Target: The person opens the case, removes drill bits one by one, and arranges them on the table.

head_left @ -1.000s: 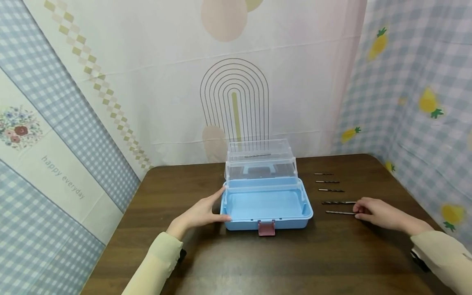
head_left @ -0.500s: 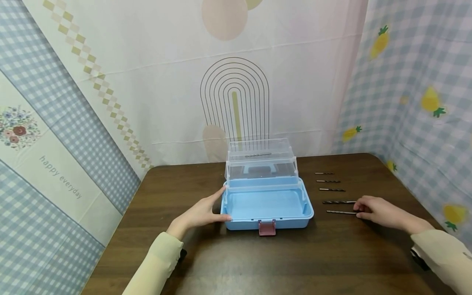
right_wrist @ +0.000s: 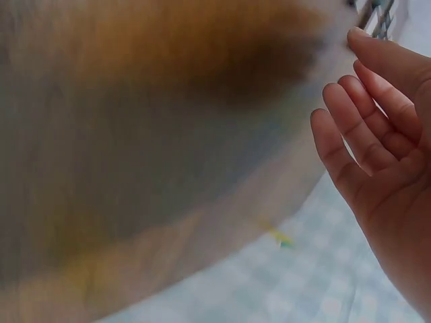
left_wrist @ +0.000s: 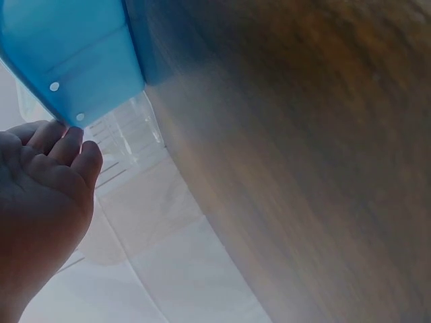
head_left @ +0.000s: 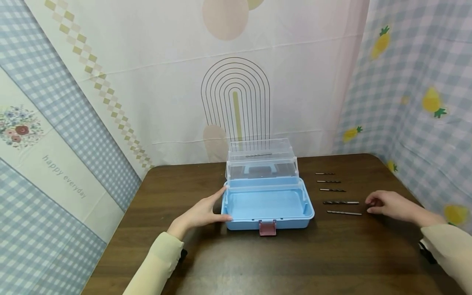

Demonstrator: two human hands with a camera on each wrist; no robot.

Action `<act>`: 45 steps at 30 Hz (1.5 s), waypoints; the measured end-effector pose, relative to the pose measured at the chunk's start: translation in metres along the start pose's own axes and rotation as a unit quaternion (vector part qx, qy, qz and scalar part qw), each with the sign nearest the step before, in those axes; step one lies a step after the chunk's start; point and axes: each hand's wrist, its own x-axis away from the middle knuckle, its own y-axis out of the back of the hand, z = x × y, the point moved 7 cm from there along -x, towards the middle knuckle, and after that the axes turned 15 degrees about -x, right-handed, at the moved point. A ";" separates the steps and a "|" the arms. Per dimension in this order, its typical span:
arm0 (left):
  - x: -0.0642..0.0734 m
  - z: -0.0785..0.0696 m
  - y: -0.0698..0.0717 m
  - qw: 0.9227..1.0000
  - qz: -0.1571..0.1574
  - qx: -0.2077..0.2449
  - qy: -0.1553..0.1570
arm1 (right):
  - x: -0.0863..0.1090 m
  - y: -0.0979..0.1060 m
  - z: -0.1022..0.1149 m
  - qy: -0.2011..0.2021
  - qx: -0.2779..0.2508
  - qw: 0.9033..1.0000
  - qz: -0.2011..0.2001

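Observation:
A blue tool box [head_left: 266,224] stands with its clear tiered trays [head_left: 261,169] raised behind it. My left hand [head_left: 199,212] rests at its left corner, thumb on the front rim and fingers along the left side. In the left wrist view, fingertips touch the blue wall [left_wrist: 87,60]. A drill bit [head_left: 259,155] lies in an upper tray. To the right, several drill bits lie in a row, the nearest two being a thick one [head_left: 341,202] and a thinner silver one [head_left: 344,212]. My right hand [head_left: 391,205] is just right of these, fingers loosely bent and holding nothing.
The dark wooden table [head_left: 236,262] carries everything. Three smaller drill bits lie farther back, among them a dark one [head_left: 332,189]. A pink latch [head_left: 267,228] hangs at the box's front. Patterned cloth [head_left: 177,102] hangs behind the table and on both sides.
My right hand has let go of the thinner near drill bit and moved right, leaving it on the table beside the thick one. The left hand stays at the box.

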 end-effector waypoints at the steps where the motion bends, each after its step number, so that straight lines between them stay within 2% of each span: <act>1: 0.000 0.000 0.000 1.000 0.000 0.000 0.000 | 0.000 0.005 -0.004 -0.007 0.005 1.000 -0.008; 9: 0.002 -0.001 -0.001 1.000 -0.002 0.000 -0.004 | 0.005 0.049 -0.037 -0.052 0.010 0.998 -0.041; 12: 0.002 -0.001 -0.001 1.000 -0.002 0.002 -0.006 | 0.006 0.060 -0.047 -0.071 0.014 0.997 -0.037; 16: 0.003 -0.001 0.000 1.000 -0.003 0.002 -0.009 | 0.003 0.071 -0.053 -0.090 0.010 0.996 -0.026; 19: 0.003 -0.001 0.002 1.000 -0.005 0.002 -0.010 | -0.005 0.081 -0.048 -0.099 0.004 0.995 -0.026; 24: 0.003 0.000 0.002 1.000 -0.004 0.005 -0.007 | -0.027 0.095 -0.025 -0.089 0.006 0.995 -0.035; 29: 0.004 0.001 0.000 1.000 -0.003 0.009 -0.005 | -0.061 0.107 0.005 -0.075 0.012 0.996 -0.044; 38: 0.003 -0.002 0.002 1.000 -0.003 0.013 -0.011 | -0.123 0.130 0.079 -0.033 0.027 0.998 -0.053; 45: 0.000 -0.001 0.002 1.000 -0.002 0.007 -0.007 | -0.158 0.145 0.127 -0.028 -0.011 0.998 -0.062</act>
